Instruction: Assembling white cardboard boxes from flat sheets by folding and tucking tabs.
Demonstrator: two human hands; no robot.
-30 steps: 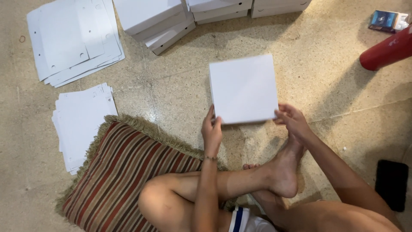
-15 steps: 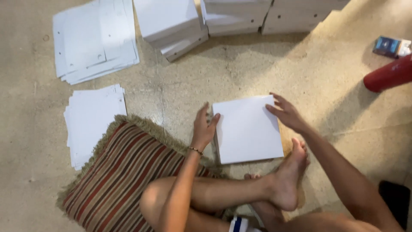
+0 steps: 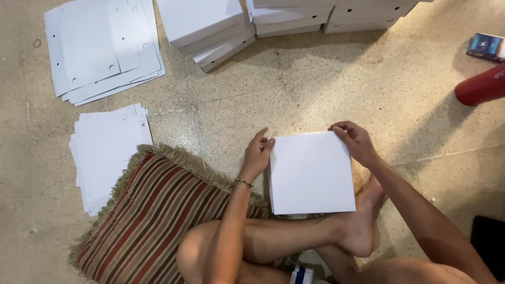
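Note:
A flat white square box lies on the speckled floor just in front of my crossed legs. My left hand presses against its upper left edge, fingers bent around the side. At the box's top right corner my right hand grips the edge with the fingers on top. My foot rests just below the box.
A striped fringed cushion lies at my left. Two piles of flat white cardboard sheets sit at the left. Stacked white boxes line the far edge. A red object and a small blue box are at the right.
The white box has come closer to my legs, both hands moving with it along its upper edge. The camera has tilted slightly.

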